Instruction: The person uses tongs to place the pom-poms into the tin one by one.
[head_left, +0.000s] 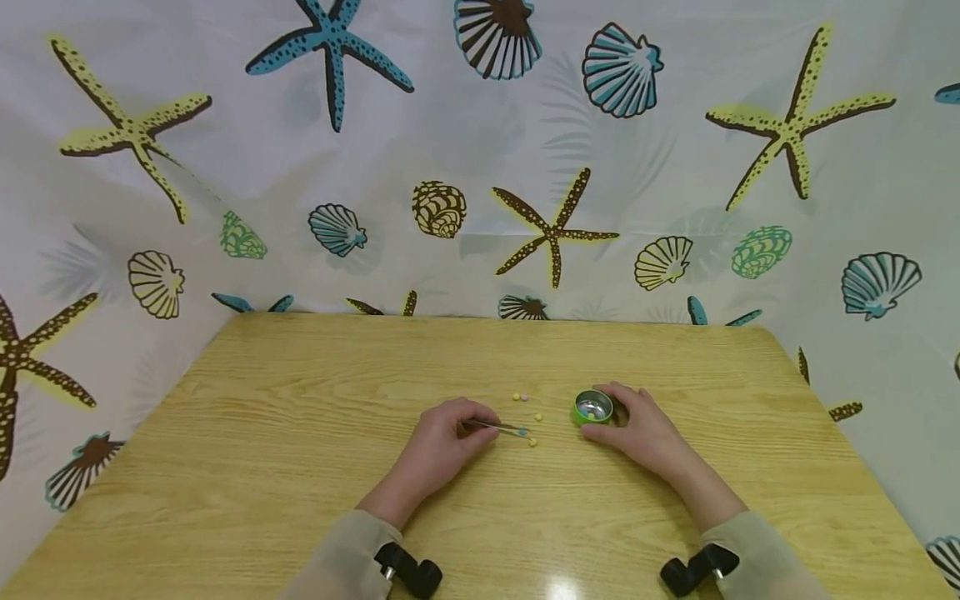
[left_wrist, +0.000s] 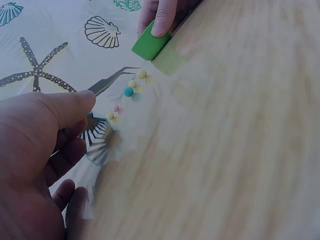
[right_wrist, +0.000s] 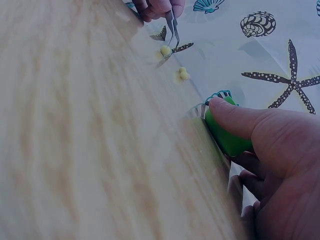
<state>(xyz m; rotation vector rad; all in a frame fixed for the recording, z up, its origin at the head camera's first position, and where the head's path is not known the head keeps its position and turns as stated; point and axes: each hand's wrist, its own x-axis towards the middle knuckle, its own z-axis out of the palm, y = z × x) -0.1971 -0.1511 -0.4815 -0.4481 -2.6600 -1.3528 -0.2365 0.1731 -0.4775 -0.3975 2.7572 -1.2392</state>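
My left hand (head_left: 448, 437) pinches metal tweezers (left_wrist: 111, 82) between thumb and fingers, tips pointing right. Close by the tips lies a yellow bead (head_left: 533, 442); whether they touch it I cannot tell. A blue bead (left_wrist: 129, 92) sits beside the tweezers, with another yellow bead (head_left: 538, 417) a bit farther back. Behind these, a yellow bead (head_left: 516, 397) and a pink bead (head_left: 524, 397) lie side by side. My right hand (head_left: 637, 427) grips a small round green cup (head_left: 581, 417), silvery inside, standing upright on the table. Something small and yellowish (head_left: 592, 416) shows in it.
The wood-grain table (head_left: 300, 375) stretches out on all sides of the hands. Behind it and along both sides hangs a white cloth (head_left: 420, 275) printed with starfish and shells. A black wrist mount (head_left: 408, 569) is on each sleeve.
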